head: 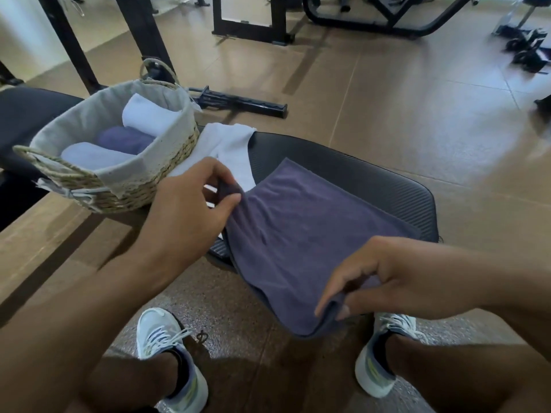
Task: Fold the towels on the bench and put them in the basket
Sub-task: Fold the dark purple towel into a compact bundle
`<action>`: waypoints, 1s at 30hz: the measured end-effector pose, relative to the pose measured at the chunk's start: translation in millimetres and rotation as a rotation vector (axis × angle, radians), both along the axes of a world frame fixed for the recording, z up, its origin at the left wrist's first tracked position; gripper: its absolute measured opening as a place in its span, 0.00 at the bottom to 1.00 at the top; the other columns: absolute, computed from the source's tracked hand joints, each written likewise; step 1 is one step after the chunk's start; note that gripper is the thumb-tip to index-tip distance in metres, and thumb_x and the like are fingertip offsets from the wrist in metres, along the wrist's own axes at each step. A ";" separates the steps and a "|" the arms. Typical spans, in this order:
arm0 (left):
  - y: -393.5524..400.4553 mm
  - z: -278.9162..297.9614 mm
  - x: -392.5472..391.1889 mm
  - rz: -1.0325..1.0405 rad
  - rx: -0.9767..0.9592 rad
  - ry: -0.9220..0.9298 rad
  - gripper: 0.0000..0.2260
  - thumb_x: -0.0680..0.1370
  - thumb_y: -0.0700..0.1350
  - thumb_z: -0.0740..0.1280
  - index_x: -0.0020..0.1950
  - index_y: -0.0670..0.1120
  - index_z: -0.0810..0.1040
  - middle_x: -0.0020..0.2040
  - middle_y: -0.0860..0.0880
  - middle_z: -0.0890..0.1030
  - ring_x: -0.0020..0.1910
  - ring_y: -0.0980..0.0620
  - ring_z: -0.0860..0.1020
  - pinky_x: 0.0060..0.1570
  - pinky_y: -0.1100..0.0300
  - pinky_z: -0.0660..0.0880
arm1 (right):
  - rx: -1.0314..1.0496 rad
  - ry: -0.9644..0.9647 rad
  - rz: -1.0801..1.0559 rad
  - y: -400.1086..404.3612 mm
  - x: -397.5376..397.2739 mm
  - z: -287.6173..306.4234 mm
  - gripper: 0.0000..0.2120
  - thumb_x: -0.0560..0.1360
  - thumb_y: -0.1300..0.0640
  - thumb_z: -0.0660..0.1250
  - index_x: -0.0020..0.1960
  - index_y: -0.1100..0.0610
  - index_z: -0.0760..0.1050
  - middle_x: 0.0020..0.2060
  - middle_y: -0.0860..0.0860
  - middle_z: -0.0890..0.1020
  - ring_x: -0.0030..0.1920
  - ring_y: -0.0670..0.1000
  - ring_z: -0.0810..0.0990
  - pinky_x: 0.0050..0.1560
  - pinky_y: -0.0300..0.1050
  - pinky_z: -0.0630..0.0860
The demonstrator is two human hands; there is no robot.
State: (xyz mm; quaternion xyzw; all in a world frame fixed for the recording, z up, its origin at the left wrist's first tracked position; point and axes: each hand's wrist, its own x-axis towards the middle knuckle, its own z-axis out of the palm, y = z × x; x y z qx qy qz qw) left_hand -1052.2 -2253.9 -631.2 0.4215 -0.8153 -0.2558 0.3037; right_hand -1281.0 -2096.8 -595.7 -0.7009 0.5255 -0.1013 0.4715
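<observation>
Nearest me, at about five o'clock, my right hand (366, 281) pinches the near corner of the purple towel (304, 242), thumb under and fingers over the hem, which hangs off the tabletop's near edge above my shoes (170, 353). At ten o'clock from it, my left hand (190, 210) pinches the towel's far-left corner between thumb and fingertips, lifting it slightly. The rest of the cloth lies flat on the black padded tabletop (387, 186).

I judge I am at the start of a fold on this towel: both corners of one long side are in hand, the cloth not yet doubled. The next move calls for carrying those two corners together across to the opposite edge at one o'clock, keeping them level so the hems meet, then smoothing.

Beyond my left hand, a white towel (229, 144) lies rumpled and unfolded on the tabletop, just beside the wicker basket (143, 186) at eleven o'clock. The basket, cloth-lined, already holds three rolled towels, two pale and one purple, I think, though the near one is softly lit.

Farther off, brown floor tiles (402, 99) stretch away to black gym machine frames (247, 28) at twelve o'clock, blurred.
</observation>
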 end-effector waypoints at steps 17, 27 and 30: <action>55.8 -6.9 -46.6 -0.307 0.427 0.353 0.07 0.76 0.39 0.72 0.46 0.51 0.85 0.41 0.54 0.87 0.42 0.58 0.85 0.41 0.69 0.77 | -0.559 -0.053 -0.621 -10.5 -3.1 -14.3 0.06 0.68 0.54 0.80 0.42 0.46 0.85 0.38 0.40 0.86 0.42 0.42 0.84 0.43 0.33 0.77; 58.3 -6.9 -49.9 -0.347 0.426 0.307 0.06 0.79 0.40 0.69 0.52 0.45 0.86 0.46 0.53 0.88 0.48 0.58 0.85 0.47 0.68 0.77 | -0.515 -0.079 -0.686 -13.6 -8.9 -21.8 0.11 0.67 0.52 0.80 0.47 0.46 0.82 0.38 0.44 0.85 0.37 0.40 0.81 0.41 0.29 0.72; 60.0 -4.8 -47.8 -0.358 0.397 0.291 0.06 0.80 0.41 0.68 0.53 0.47 0.85 0.46 0.55 0.88 0.49 0.59 0.85 0.47 0.69 0.76 | -0.493 -0.050 -0.644 -13.3 -11.0 -23.0 0.09 0.69 0.50 0.79 0.47 0.46 0.83 0.38 0.45 0.84 0.37 0.40 0.81 0.40 0.32 0.73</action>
